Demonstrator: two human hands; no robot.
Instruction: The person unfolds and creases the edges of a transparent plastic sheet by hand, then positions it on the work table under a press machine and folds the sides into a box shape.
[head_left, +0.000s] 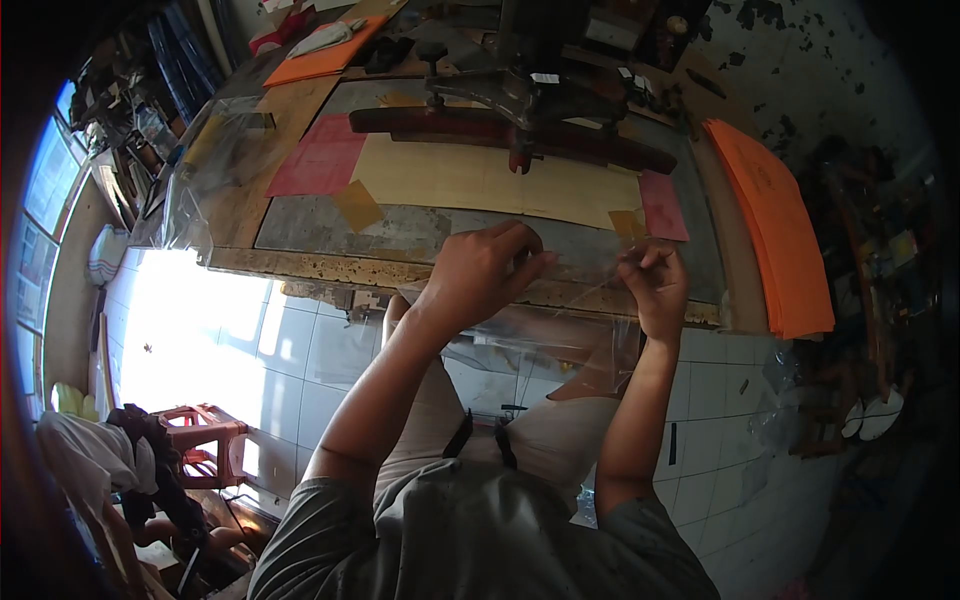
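Observation:
My left hand (488, 268) is over the table's front edge, its fingers curled together around the clear plastic sheet. To its right, my right hand (657, 285) is raised with thumb and fingers pinched on the same clear plastic sheet (590, 350). The see-through film hangs between the two hands and down in front of my lap, its outline hard to follow. Beyond my hands, a pale yellow sheet (480, 182) lies on the grey metal plate (300, 225). Brownish tape pieces (358, 207) sit at its front corners, with a pink sheet (325, 155) at its left end.
A dark red metal bar (430, 122) on a cast frame spans the plate. Folded orange sheets (775, 235) lie on the right edge, and an orange piece (325, 50) is at the back left. Clear plastic (190, 190) drapes the left corner. A red stool (205, 440) stands at left.

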